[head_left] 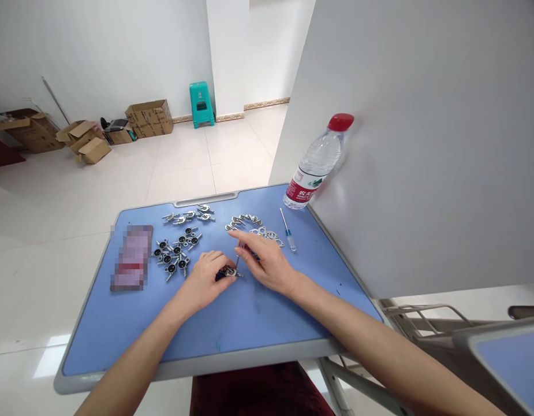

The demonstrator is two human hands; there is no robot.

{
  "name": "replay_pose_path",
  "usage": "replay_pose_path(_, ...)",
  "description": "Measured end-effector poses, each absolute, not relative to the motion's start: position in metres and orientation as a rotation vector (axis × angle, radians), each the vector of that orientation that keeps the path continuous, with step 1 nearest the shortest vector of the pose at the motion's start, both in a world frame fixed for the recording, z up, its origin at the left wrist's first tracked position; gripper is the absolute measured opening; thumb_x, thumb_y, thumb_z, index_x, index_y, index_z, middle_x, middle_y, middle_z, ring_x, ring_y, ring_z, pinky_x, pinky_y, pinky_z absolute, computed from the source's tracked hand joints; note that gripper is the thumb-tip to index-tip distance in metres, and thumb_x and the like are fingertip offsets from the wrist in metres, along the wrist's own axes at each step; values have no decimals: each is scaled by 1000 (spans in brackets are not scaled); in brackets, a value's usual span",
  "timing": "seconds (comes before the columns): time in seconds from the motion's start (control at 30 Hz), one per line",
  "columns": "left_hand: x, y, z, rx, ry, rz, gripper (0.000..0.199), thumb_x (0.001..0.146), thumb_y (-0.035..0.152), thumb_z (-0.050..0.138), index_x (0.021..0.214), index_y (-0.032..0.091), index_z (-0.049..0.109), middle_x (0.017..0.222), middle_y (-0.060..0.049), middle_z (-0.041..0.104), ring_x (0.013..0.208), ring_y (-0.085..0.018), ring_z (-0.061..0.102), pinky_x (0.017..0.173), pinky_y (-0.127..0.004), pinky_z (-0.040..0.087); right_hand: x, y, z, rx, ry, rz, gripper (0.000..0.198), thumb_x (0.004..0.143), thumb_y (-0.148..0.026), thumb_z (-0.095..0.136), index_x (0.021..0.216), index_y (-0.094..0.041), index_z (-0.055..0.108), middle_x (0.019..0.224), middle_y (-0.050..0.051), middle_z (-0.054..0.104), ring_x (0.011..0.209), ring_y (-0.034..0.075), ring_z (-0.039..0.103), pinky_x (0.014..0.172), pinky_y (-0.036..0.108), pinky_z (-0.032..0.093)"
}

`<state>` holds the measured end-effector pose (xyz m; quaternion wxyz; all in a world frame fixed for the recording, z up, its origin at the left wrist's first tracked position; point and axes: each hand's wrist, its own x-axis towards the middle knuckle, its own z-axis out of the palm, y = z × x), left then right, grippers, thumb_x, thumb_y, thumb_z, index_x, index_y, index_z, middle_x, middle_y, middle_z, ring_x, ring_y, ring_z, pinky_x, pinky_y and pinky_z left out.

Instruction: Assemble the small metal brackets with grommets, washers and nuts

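Observation:
My left hand (206,276) is closed on a small metal fitting with a dark centre (230,271), held low over the blue desktop. In my right hand (269,263) is a screwdriver (238,261); its thin shaft points down at the fitting and the fingers hide most of its handle. Left of my left hand lie several metal fittings with round black centres (177,250). Farther back sits a group of similar fittings (189,214). Beyond my right hand, several metal pieces (245,219) form an arc beside flat oval plates (271,234).
A second screwdriver (288,231) with a clear blue handle lies at the right. Behind it a water bottle (314,167) stands near a grey panel (422,144). A blurred purple item (133,257) lies at the desk's left. Cardboard boxes (149,118) and a green stool (201,104) stand on the floor.

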<state>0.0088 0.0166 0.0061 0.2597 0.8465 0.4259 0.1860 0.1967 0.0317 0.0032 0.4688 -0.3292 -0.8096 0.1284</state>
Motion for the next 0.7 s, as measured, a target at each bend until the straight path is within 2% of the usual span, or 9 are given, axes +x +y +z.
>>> replay_pose_path(0.33,6,21,10,2241,1069,492,15,93,32,52,89,20,60,86,-2,64,85,-20,57,85,-36,39,196,34,4,-888,-1940,435,39,95,-16,44,134,-19,45,86,5,64,76,18,62,73,33,54)
replay_pose_path(0.7,10,21,7,2357,1107,514,11,92,29,56,87,20,60,86,-1,64,83,-20,56,80,-35,40,197,38,3,-887,-1949,416,33,95,-18,46,127,-17,50,85,5,65,72,16,61,68,30,52)
